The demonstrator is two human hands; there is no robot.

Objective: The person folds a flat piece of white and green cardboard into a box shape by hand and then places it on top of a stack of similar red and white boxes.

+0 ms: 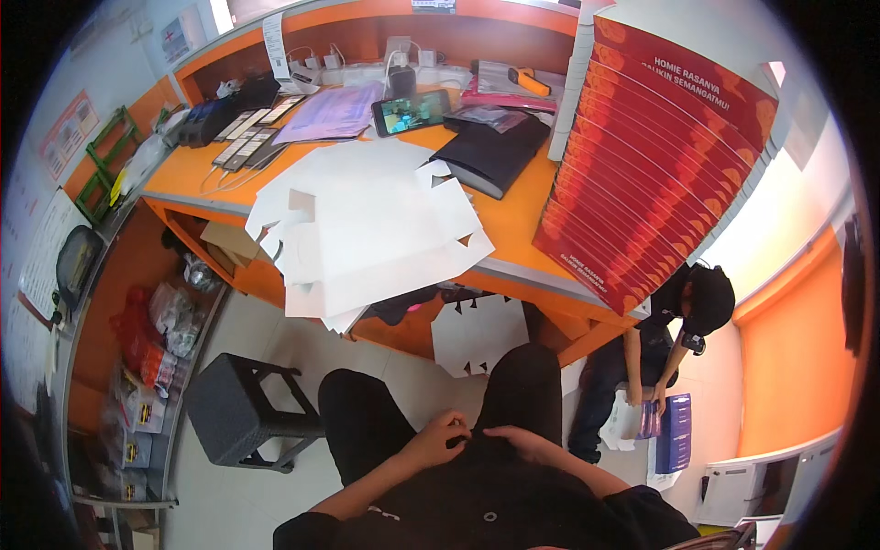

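My left hand [444, 442] is over my lap, its fingers curled and thumb and fingertips drawn together close to the dark clothing. Facing it, my right hand [521, 442] has its fingers pressed together, the tips near the left hand's. Anything pinched there is too small or hidden to make out. Beyond my knees, a pile of white die-cut card sheets [367, 220] lies on the orange table [509, 225] and hangs over its near edge. To its right rises a tall stack of red printed cartons [655, 156]. A similar white sheet [478, 335] leans below the table.
A phone [411, 112] with a lit screen, a black pouch [486, 151], a yellow-and-black tool [530, 82] and several charging phones lie on the table. A dark stool [240, 412] stands left. At right, a co-worker [674, 321] bends over blue printed boxes [674, 431].
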